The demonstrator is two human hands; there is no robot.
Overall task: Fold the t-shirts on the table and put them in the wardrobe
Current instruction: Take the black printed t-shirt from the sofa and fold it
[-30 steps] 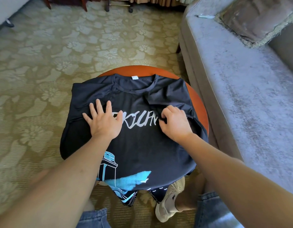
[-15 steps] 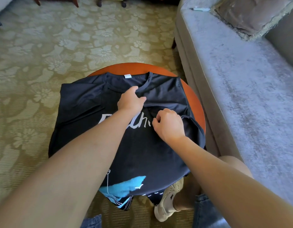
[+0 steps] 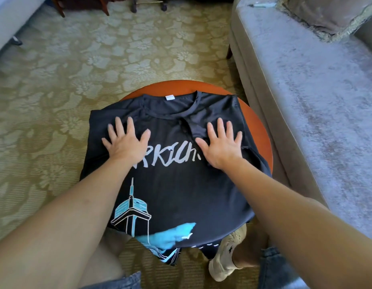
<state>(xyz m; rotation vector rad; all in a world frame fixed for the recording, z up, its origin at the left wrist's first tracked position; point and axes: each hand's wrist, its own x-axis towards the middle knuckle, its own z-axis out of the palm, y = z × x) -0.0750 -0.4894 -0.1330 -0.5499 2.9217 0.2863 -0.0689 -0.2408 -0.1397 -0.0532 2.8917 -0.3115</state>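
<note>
While the left hand [image 3: 126, 143] and right hand [image 3: 221, 148] press flat on it, the black t-shirt [image 3: 181, 190] lies spread across the round worktop [image 3: 261, 138].
Fingers [image 3: 221, 127] on both are straight and splayed, gripping nothing (white lettering shows between the hands); left palm near the shoulder, right palm on the folded-in sleeve, collar pointing away, hem draping over the near edge, grey sofa [image 3: 306, 101] just beside.

Smooth dark cloth t-shirt [image 3: 181, 190] on glossy wooden table [image 3: 262, 138]; velvety sofa [image 3: 306, 101].
</note>
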